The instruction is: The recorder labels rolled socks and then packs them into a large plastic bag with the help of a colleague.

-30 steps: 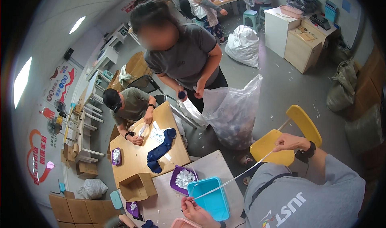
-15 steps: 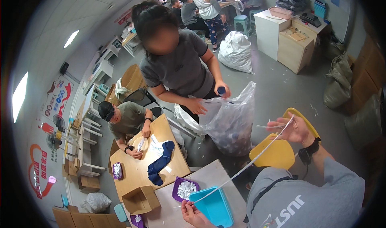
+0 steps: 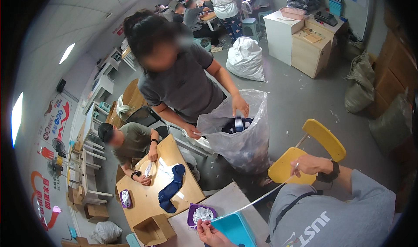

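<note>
A long, narrow white strip stretches between my two hands, slanting up to the right. My left hand pinches its lower end over the near table, beside a light-blue plastic tub. The upper end is gripped by the closed fingers of my right hand, in front of a yellow chair. Just past my left hand stands a purple basket filled with small white slips.
A standing person reaches into a large clear plastic bag of dark rolled items. Across the joined table sits another person, near navy fabric. An open cardboard box stands on the left, a white sack farther back.
My right hand has come down and left, its spread fingers now closed on the strip, whose visible span is shorter. The standing person's hand has lowered into the bag, now opened wider.
</note>
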Available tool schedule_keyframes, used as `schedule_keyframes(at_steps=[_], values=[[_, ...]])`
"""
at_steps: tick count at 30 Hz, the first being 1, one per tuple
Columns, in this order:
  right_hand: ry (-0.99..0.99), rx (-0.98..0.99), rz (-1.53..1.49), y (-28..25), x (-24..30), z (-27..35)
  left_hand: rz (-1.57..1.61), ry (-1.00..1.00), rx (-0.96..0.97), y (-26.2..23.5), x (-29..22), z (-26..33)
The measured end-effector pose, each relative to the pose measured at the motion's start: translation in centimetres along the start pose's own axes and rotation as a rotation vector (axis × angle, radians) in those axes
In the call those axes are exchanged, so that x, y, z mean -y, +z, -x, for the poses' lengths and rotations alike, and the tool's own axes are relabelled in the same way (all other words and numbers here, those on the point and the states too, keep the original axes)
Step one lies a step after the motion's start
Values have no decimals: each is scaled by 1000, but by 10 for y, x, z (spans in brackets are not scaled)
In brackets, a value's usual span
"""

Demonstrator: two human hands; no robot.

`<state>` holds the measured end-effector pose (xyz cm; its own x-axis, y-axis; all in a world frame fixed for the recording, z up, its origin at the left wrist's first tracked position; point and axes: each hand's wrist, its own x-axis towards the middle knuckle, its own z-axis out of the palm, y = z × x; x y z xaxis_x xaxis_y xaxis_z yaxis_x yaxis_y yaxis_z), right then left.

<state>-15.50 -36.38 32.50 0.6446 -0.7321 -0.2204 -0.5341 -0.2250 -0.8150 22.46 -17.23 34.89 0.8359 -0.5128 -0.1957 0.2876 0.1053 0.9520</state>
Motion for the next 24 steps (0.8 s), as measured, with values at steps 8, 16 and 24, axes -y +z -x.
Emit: schedule_keyframes(at_steps=[8, 16, 24], values=[[102, 252, 195, -2, 8, -53, -57, 10, -104, 11, 9, -33], [247, 163, -144, 3, -7, -116, -28, -1, -176, 13, 39, -61], [296, 35, -249, 1, -27, -104, -104, -53, 39, 12, 40, -50]])
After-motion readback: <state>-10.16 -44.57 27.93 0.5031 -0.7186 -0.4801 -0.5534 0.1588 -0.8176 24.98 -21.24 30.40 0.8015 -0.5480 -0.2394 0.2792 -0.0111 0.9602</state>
